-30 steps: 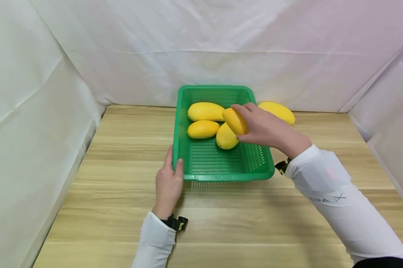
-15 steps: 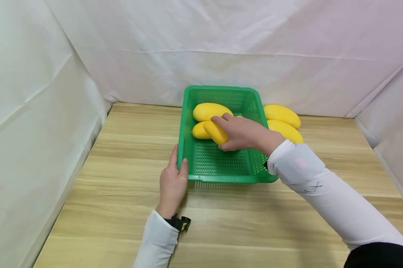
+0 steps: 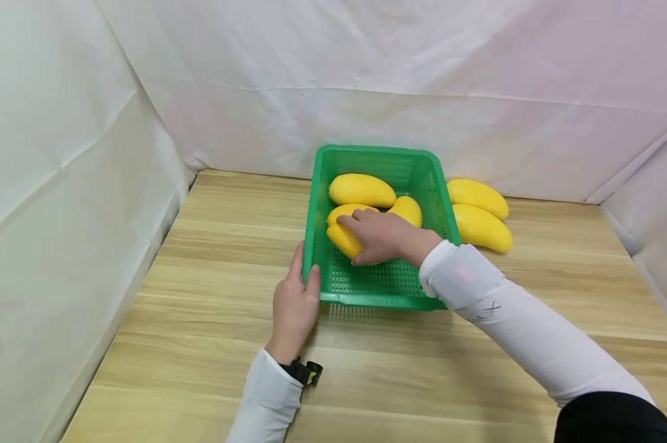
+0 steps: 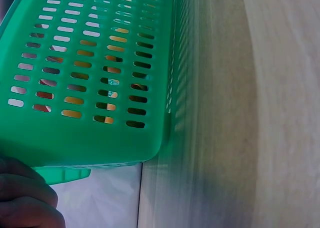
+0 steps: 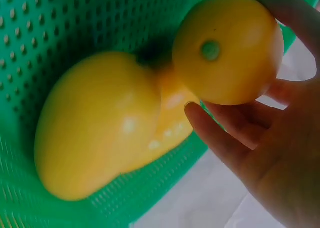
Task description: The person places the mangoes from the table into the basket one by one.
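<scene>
My right hand [image 3: 386, 237] holds a yellow mango [image 3: 343, 239] low inside the green plastic basket [image 3: 383, 301], at its left side. In the right wrist view, thumb and fingers are around that mango [image 5: 230, 47], whose green stem spot faces the camera. Several more mangoes lie in the basket: one at the back [image 3: 361, 189], one partly behind my fingers [image 3: 352, 211], and one to the right [image 3: 407, 209], partly covered by my hand. My left hand [image 3: 295, 307] grips the basket's left rim near the front corner, thumb on the inner side. The left wrist view shows the slotted basket wall [image 4: 100, 143].
Two mangoes lie on the wooden table [image 3: 200, 307] just right of the basket, one farther back [image 3: 477, 197] and one nearer [image 3: 482, 227]. White cloth [image 3: 367, 80] hangs behind the table and along both sides.
My right hand has carried the mango leftward and down into the basket, beside the mangoes on the left. Both mangoes outside have come into view from behind that arm. My left hand keeps its grip.
</scene>
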Action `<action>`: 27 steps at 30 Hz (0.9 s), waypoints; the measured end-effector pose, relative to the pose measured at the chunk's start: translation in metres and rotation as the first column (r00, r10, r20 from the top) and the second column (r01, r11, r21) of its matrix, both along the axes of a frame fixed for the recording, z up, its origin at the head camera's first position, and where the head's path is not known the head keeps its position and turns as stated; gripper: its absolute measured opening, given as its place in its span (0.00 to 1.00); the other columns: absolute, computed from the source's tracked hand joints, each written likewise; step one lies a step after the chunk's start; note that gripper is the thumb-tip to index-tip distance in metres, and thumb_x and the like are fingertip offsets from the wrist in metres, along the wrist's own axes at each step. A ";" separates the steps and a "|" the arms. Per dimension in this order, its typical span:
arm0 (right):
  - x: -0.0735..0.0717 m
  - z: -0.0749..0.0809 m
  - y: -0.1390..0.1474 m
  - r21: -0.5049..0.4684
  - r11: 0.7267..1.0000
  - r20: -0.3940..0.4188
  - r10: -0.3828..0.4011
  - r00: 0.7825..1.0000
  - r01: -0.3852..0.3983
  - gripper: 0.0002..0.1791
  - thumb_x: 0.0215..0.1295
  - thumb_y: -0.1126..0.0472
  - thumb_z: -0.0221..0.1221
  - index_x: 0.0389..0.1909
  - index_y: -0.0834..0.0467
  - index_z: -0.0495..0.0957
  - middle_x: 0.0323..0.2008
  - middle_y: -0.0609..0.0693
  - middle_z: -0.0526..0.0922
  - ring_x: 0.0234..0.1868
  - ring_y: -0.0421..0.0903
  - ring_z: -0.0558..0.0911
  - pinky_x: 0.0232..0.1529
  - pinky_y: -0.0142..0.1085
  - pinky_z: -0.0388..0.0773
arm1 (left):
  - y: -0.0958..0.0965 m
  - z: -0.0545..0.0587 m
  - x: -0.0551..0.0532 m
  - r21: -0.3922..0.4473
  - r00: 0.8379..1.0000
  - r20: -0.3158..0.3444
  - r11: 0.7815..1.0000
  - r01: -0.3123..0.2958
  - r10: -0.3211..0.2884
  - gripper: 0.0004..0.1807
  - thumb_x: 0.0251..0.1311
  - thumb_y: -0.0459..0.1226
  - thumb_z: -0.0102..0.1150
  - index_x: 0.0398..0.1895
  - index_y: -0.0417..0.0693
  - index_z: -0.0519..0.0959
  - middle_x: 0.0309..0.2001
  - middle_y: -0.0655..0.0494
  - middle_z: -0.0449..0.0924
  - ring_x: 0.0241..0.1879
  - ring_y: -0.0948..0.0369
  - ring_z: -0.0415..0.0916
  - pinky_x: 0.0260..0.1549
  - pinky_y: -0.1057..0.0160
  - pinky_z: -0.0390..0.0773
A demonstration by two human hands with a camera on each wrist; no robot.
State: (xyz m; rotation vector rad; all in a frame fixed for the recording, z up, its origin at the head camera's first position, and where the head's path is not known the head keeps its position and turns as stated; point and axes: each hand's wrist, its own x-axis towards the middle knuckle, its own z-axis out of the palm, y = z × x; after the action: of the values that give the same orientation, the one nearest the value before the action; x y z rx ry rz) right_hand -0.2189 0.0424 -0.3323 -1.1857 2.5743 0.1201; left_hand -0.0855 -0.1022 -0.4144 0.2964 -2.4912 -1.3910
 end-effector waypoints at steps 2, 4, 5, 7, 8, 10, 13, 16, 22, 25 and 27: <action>0.000 -0.005 -0.002 -0.007 1.000 0.008 0.014 1.000 -0.014 0.45 0.48 0.46 0.62 0.65 0.53 0.53 0.53 0.53 0.67 0.47 0.48 0.68 0.43 0.43 0.71 | 0.001 0.000 0.000 -0.011 1.000 -0.008 1.000 -0.004 0.004 0.29 0.64 0.44 0.44 0.67 0.52 0.54 0.09 0.57 0.57 0.08 0.62 0.51 0.08 0.62 0.56; 0.000 -0.009 -0.004 -0.004 1.000 0.006 0.020 1.000 -0.020 0.45 0.48 0.47 0.63 0.66 0.52 0.53 0.54 0.52 0.66 0.48 0.48 0.68 0.44 0.42 0.71 | 0.001 0.001 0.001 -0.015 1.000 -0.016 1.000 -0.007 0.007 0.29 0.64 0.45 0.44 0.67 0.52 0.54 0.09 0.57 0.58 0.09 0.62 0.52 0.09 0.61 0.58; 0.000 -0.011 -0.005 0.001 1.000 0.008 0.021 1.000 -0.021 0.45 0.48 0.48 0.63 0.66 0.52 0.53 0.54 0.52 0.66 0.48 0.47 0.68 0.44 0.42 0.71 | 0.001 0.000 0.001 -0.023 1.000 -0.021 1.000 -0.010 0.009 0.29 0.64 0.45 0.44 0.67 0.52 0.54 0.09 0.57 0.59 0.09 0.62 0.54 0.11 0.60 0.61; 0.000 -0.014 -0.006 0.012 1.000 0.013 0.024 1.000 -0.024 0.45 0.49 0.50 0.64 0.66 0.51 0.52 0.55 0.52 0.66 0.49 0.48 0.67 0.44 0.42 0.71 | 0.001 0.000 0.001 -0.032 1.000 -0.029 0.999 -0.011 0.011 0.29 0.64 0.46 0.44 0.67 0.53 0.54 0.10 0.57 0.61 0.12 0.62 0.58 0.15 0.58 0.67; 0.000 -0.016 -0.007 0.018 0.999 0.016 0.027 0.999 -0.028 0.45 0.49 0.50 0.64 0.66 0.51 0.53 0.55 0.51 0.65 0.49 0.48 0.67 0.44 0.42 0.71 | 0.001 0.000 0.001 -0.032 0.999 -0.032 0.999 -0.010 0.009 0.29 0.64 0.46 0.44 0.68 0.53 0.54 0.11 0.56 0.62 0.12 0.61 0.59 0.17 0.58 0.68; 0.000 -0.019 -0.008 0.030 0.999 0.021 0.032 0.999 -0.033 0.45 0.48 0.51 0.64 0.66 0.51 0.53 0.56 0.51 0.65 0.49 0.47 0.67 0.44 0.41 0.71 | 0.001 -0.001 0.001 -0.036 0.999 -0.037 0.999 -0.011 0.010 0.29 0.64 0.46 0.43 0.68 0.52 0.54 0.11 0.56 0.64 0.14 0.60 0.61 0.20 0.57 0.70; 0.000 -0.024 -0.010 0.041 0.999 0.017 0.035 0.999 -0.036 0.46 0.47 0.51 0.66 0.66 0.51 0.53 0.56 0.51 0.64 0.50 0.47 0.67 0.45 0.41 0.71 | 0.000 -0.001 0.002 -0.039 0.999 -0.036 0.999 -0.010 0.009 0.29 0.64 0.46 0.43 0.68 0.52 0.54 0.11 0.56 0.63 0.14 0.60 0.61 0.20 0.59 0.69; 0.000 -0.027 -0.010 0.040 0.999 0.012 0.032 0.999 -0.032 0.46 0.47 0.51 0.66 0.66 0.51 0.53 0.55 0.51 0.64 0.49 0.47 0.67 0.44 0.41 0.71 | 0.001 -0.001 0.002 -0.039 0.999 -0.033 0.999 -0.014 0.012 0.29 0.64 0.46 0.43 0.68 0.52 0.54 0.10 0.56 0.61 0.12 0.61 0.58 0.16 0.61 0.66; 0.001 -0.030 -0.011 0.038 0.999 0.024 0.023 0.999 -0.024 0.44 0.47 0.53 0.66 0.65 0.51 0.54 0.52 0.52 0.60 0.40 0.47 0.68 0.35 0.35 0.72 | 0.001 -0.002 0.003 -0.035 0.999 -0.031 0.999 -0.018 0.017 0.29 0.64 0.46 0.43 0.68 0.53 0.54 0.09 0.57 0.60 0.11 0.62 0.55 0.13 0.62 0.63; 0.001 -0.030 -0.011 0.038 0.999 0.029 0.013 0.999 -0.014 0.43 0.48 0.55 0.66 0.64 0.51 0.55 0.51 0.52 0.59 0.37 0.46 0.68 0.30 0.32 0.71 | 0.002 -0.002 0.003 -0.036 0.999 -0.039 0.999 -0.014 0.013 0.29 0.64 0.45 0.43 0.68 0.52 0.54 0.10 0.57 0.61 0.11 0.62 0.56 0.15 0.62 0.65; 0.001 -0.030 -0.011 0.036 0.999 0.025 0.012 1.000 -0.013 0.42 0.48 0.56 0.66 0.64 0.51 0.57 0.50 0.53 0.59 0.38 0.47 0.67 0.29 0.32 0.71 | 0.002 -0.002 0.002 -0.036 0.999 -0.047 0.999 -0.010 0.009 0.29 0.64 0.45 0.43 0.68 0.51 0.54 0.10 0.57 0.61 0.12 0.62 0.57 0.15 0.62 0.65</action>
State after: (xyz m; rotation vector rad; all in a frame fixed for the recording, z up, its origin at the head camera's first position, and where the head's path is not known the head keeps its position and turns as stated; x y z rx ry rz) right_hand -0.2179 0.0312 -0.3626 -1.1830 2.5322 0.1534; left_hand -0.0831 -0.1003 -0.4163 0.2651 -2.4711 -1.3321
